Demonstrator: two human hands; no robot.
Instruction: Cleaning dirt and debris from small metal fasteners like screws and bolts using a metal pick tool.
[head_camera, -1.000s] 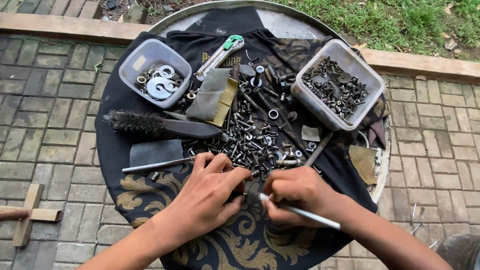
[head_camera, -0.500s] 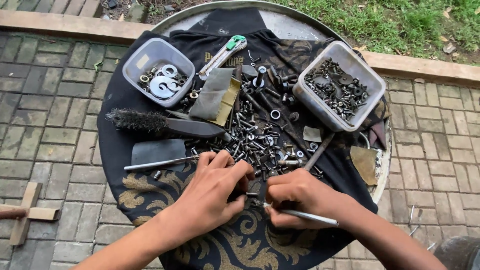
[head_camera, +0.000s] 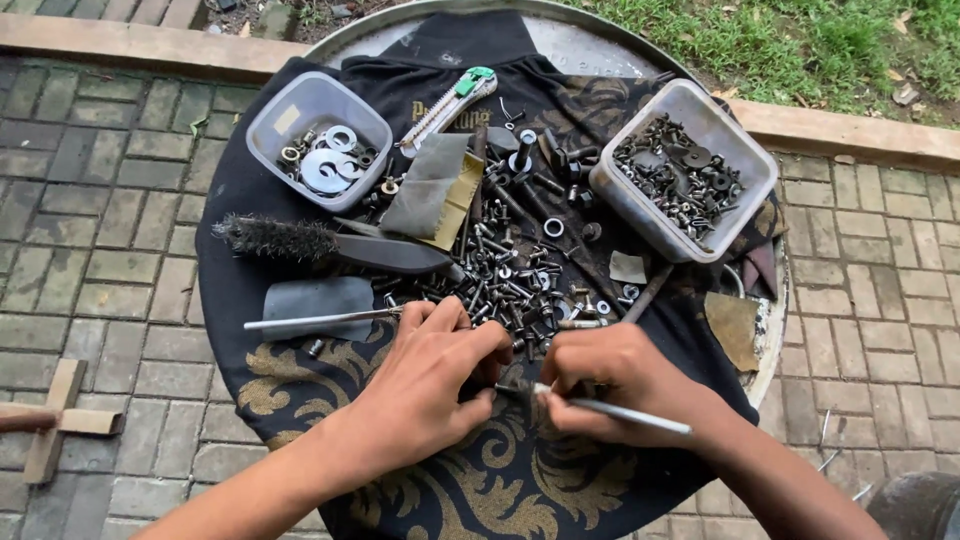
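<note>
My left hand (head_camera: 432, 372) and my right hand (head_camera: 618, 382) meet at the near edge of a pile of screws, bolts and nuts (head_camera: 512, 270) spread on a black cloth with gold patterns (head_camera: 300, 370). My right hand grips a thin metal rod (head_camera: 620, 412) that sticks out to the right. My left hand's fingers pinch a small dark part at the rod's tip, between the two hands; what it is I cannot tell.
A round metal table (head_camera: 772, 330) carries the cloth. On it are a plastic tub of washers (head_camera: 318, 137), a tub of dark screws (head_camera: 684, 168), a wire brush (head_camera: 320, 245), a utility knife (head_camera: 448, 103), sandpaper pieces and a long rod (head_camera: 320, 320). A wooden cross (head_camera: 55, 420) lies on the paving.
Both hands have stayed at the pile's near edge, fingers shifting slightly around the small part; the rod in my right hand has tilted a little.
</note>
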